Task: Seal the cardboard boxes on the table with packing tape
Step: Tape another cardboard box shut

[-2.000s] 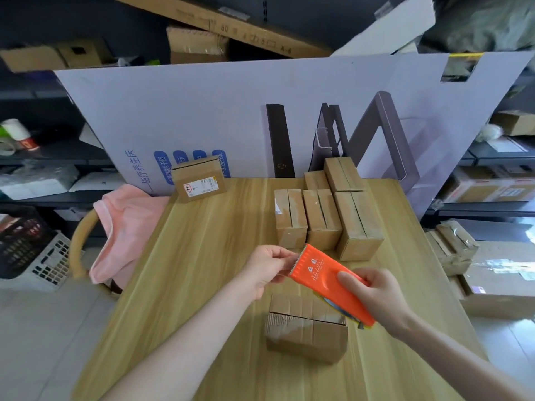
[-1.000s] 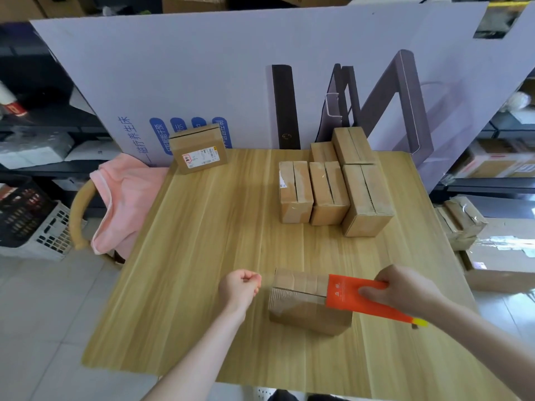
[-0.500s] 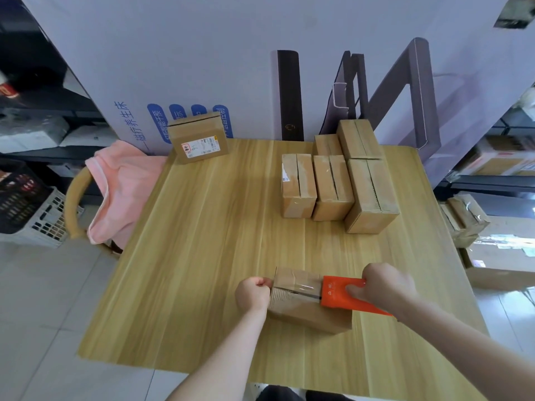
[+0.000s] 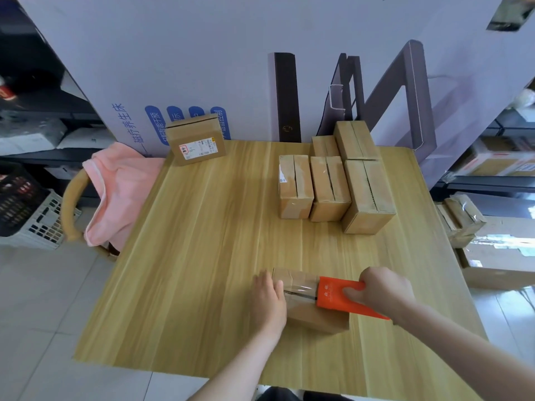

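- Since the printed panel [image 4: 202,53] stood upright along the far edge, it was judged a backstop: nothing could slide off that side.
- Below it the wooden table [image 4: 188,256] carried all the work, and its near-middle part was given to the box in hand.
- At far right, five cardboard boxes [image 4: 333,186] were packed side against side, well apart from the working spot and so out of the tape's path. Glossy tape showed on some tops; the others could not be told.
- Alone at far left, the labelled box [image 4: 197,143] sat close against the panel. Judged set aside.
- Near the front edge, the near box [image 4: 315,316] lay between both hands with its flap seam running left to right, which suits a pull to the right.
- Over its right half the orange tape dispenser [image 4: 338,296] lay low, mouth on the seam.
- At the dispenser's rear the right hand [image 4: 382,290] was wrapped in a firm grip, thumb on the top face.
- Against the box's left end the left hand [image 4: 269,296] lay flat with fingers extended, clasping nothing. Judged to pin the tape's start and brace the box.
- Between that end and the mouth ran the clear tape strip [image 4: 301,285], over roughly half the seam. Judged mid-pass.
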`<action>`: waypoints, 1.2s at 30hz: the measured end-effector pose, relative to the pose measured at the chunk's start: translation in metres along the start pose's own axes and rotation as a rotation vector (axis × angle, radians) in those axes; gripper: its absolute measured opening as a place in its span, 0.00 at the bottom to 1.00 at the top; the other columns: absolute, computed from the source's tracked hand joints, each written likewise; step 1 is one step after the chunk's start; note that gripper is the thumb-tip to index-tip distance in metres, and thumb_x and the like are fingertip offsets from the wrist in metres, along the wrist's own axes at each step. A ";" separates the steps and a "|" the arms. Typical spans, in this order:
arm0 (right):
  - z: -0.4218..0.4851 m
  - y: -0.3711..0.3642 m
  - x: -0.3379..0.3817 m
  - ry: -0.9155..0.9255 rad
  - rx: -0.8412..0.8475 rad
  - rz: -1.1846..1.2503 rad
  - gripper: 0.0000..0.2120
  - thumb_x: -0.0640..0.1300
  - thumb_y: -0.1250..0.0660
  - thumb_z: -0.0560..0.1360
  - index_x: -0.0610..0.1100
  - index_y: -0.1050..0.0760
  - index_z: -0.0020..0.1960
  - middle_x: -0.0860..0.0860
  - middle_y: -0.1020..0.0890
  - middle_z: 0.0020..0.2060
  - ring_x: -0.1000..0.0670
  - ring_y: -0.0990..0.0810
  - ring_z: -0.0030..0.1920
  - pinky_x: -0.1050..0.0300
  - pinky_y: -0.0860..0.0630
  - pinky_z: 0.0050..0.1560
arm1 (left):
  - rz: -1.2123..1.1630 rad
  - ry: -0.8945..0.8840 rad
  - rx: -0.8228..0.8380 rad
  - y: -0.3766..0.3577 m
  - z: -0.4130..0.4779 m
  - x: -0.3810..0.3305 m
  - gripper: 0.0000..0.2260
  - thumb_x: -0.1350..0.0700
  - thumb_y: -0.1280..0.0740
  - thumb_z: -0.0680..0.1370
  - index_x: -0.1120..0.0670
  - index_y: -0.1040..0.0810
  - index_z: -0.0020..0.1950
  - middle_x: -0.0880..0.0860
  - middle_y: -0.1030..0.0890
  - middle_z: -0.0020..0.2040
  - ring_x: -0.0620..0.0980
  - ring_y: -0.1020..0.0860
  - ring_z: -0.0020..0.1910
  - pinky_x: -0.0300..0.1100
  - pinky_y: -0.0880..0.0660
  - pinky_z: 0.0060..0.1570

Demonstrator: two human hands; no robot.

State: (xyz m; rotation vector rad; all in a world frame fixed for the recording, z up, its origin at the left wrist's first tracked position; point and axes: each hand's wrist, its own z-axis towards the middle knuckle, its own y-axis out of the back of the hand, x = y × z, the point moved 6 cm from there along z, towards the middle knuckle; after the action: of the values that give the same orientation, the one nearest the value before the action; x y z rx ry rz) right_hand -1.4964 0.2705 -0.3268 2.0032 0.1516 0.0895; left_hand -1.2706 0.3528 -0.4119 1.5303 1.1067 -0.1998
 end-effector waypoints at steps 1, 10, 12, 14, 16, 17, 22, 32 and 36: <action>0.000 -0.002 -0.001 0.000 0.000 0.010 0.21 0.66 0.39 0.70 0.48 0.24 0.38 0.55 0.22 0.32 0.54 0.22 0.34 0.62 0.31 0.28 | 0.076 -0.147 -0.057 0.004 0.002 -0.013 0.20 0.55 0.46 0.83 0.57 0.36 0.75 0.53 0.34 0.74 0.51 0.40 0.75 0.42 0.44 0.72; 0.001 -0.021 -0.026 0.073 0.027 0.133 0.20 0.67 0.39 0.70 0.51 0.23 0.39 0.56 0.23 0.32 0.55 0.24 0.33 0.62 0.35 0.26 | 0.552 -0.577 0.101 -0.036 0.018 -0.059 0.16 0.48 0.50 0.83 0.48 0.24 0.57 0.46 0.21 0.54 0.50 0.27 0.58 0.44 0.38 0.64; 0.003 -0.028 -0.034 0.114 0.028 0.187 0.18 0.67 0.38 0.71 0.53 0.27 0.36 0.57 0.25 0.30 0.57 0.26 0.32 0.63 0.37 0.27 | 0.598 -0.582 0.072 -0.038 0.019 -0.058 0.16 0.47 0.51 0.83 0.48 0.24 0.52 0.45 0.22 0.50 0.49 0.27 0.53 0.43 0.36 0.60; 0.006 -0.034 -0.041 0.153 0.025 0.231 0.18 0.66 0.38 0.70 0.52 0.29 0.33 0.56 0.26 0.28 0.58 0.27 0.30 0.63 0.38 0.27 | 0.615 -0.585 0.044 -0.039 0.019 -0.059 0.18 0.47 0.53 0.82 0.48 0.24 0.49 0.45 0.22 0.48 0.49 0.27 0.51 0.44 0.35 0.58; 0.009 -0.040 -0.052 0.176 0.026 0.277 0.19 0.66 0.37 0.70 0.51 0.26 0.35 0.56 0.24 0.28 0.58 0.26 0.30 0.64 0.36 0.27 | 0.617 -0.580 0.021 -0.038 0.018 -0.059 0.18 0.47 0.53 0.82 0.48 0.24 0.47 0.45 0.22 0.46 0.49 0.27 0.49 0.44 0.33 0.55; 0.010 -0.044 -0.061 0.180 0.035 0.304 0.19 0.66 0.37 0.69 0.50 0.23 0.36 0.56 0.23 0.29 0.58 0.24 0.31 0.64 0.35 0.27 | 0.624 -0.578 0.011 -0.038 0.018 -0.059 0.18 0.47 0.53 0.82 0.48 0.24 0.47 0.45 0.22 0.45 0.49 0.27 0.48 0.44 0.33 0.54; 0.008 -0.056 -0.112 0.181 0.084 0.351 0.16 0.65 0.34 0.69 0.53 0.20 0.38 0.58 0.21 0.29 0.60 0.23 0.31 0.68 0.35 0.25 | 0.643 -0.538 0.012 -0.041 0.019 -0.059 0.19 0.47 0.53 0.82 0.47 0.24 0.48 0.43 0.22 0.46 0.47 0.27 0.49 0.43 0.35 0.55; 0.020 -0.058 -0.095 0.123 0.162 0.172 0.22 0.67 0.40 0.70 0.50 0.20 0.42 0.55 0.21 0.33 0.55 0.23 0.32 0.63 0.33 0.26 | 0.658 -0.528 0.020 -0.039 0.015 -0.063 0.21 0.47 0.56 0.81 0.48 0.23 0.49 0.43 0.22 0.47 0.48 0.27 0.50 0.44 0.34 0.59; 0.028 -0.038 -0.071 0.095 0.145 0.059 0.22 0.66 0.40 0.72 0.47 0.27 0.37 0.55 0.26 0.30 0.53 0.27 0.30 0.61 0.37 0.25 | 0.683 -0.512 0.034 -0.041 0.016 -0.062 0.21 0.47 0.57 0.81 0.48 0.24 0.51 0.43 0.23 0.48 0.48 0.27 0.51 0.44 0.35 0.60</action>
State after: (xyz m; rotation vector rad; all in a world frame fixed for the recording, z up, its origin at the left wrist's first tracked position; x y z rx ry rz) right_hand -1.5658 0.2508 -0.3732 2.1495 0.1629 0.2169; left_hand -1.3264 0.3016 -0.4037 1.6746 0.1549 -0.1253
